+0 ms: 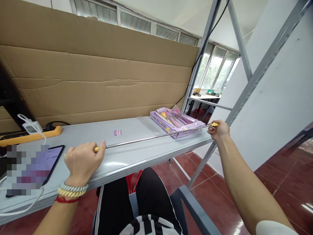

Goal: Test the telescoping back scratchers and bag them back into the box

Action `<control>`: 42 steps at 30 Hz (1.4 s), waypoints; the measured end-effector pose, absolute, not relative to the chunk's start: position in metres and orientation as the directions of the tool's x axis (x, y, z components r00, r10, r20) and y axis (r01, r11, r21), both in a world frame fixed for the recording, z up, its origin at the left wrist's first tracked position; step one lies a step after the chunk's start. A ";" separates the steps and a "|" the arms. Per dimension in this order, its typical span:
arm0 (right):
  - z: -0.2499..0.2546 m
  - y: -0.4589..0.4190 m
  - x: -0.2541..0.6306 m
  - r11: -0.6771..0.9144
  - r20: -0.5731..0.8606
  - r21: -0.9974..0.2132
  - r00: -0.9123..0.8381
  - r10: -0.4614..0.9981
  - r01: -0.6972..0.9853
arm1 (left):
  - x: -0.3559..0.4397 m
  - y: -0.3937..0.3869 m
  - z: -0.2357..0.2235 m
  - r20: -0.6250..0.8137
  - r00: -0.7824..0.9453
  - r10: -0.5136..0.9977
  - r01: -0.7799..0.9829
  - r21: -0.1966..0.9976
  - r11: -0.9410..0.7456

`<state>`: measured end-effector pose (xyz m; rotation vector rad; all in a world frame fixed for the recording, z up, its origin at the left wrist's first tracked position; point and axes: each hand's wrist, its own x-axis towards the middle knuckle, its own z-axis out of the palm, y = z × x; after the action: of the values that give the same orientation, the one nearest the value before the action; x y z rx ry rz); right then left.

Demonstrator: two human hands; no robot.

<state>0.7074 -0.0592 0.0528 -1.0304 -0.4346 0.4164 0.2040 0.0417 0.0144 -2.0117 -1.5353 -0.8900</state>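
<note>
A thin metal telescopic rod (pixel 144 139) with yellow ends stretches, drawn out long, across the front of the grey table. My left hand (pixel 84 160) is wrapped round the yellow grip at its near left end, thumb along the top. At the far right end, the fingers of my right hand (pixel 220 130) pinch the smaller yellow tip (pixel 214 124). The rod passes in front of an open purple box (pixel 160 121) holding several wrapped pink, purple and yellow items. A small purple card (pixel 117 133) lies on the table behind the rod.
To the left, a tablet (pixel 55 156) lies partly blurred near a white cable, with a yellow power strip (pixel 52 132) and white plug (pixel 32 126) behind. A cardboard sheet (pixel 105 71) stands along the back. Grey metal posts (pixel 242 94) rise at the right.
</note>
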 end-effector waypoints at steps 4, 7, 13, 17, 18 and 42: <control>0.046 -0.045 0.686 0.340 0.021 -0.927 0.886 0.463 -0.156 | 0.236 0.031 0.016 0.652 0.074 0.754 0.978 0.099 -0.181; 0.045 -0.026 0.646 0.357 0.074 -0.924 0.850 0.522 -0.139 | 0.273 0.020 0.019 0.536 0.128 0.834 0.969 0.113 -0.221; 0.031 0.011 0.520 0.519 0.348 -0.852 0.666 0.660 -0.069 | 0.344 0.009 0.026 0.421 0.398 0.815 0.846 0.174 -0.503; 0.023 0.016 0.481 0.532 0.423 -0.839 0.477 0.771 -0.116 | 0.343 0.041 0.031 0.447 0.492 0.747 0.778 0.160 -0.608; 0.021 0.016 0.481 0.518 0.431 -0.847 0.419 0.799 -0.118 | 0.338 0.053 0.032 0.454 0.517 0.726 0.757 0.155 -0.635; -0.012 0.036 0.478 0.401 0.353 -0.908 0.291 0.889 -0.123 | 0.302 0.098 0.013 0.429 0.741 0.517 0.519 0.122 -0.846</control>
<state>0.4785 0.0358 -0.0122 -0.9097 -1.0504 0.8167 0.3022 0.0978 0.0134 -2.9260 -0.8702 -0.7177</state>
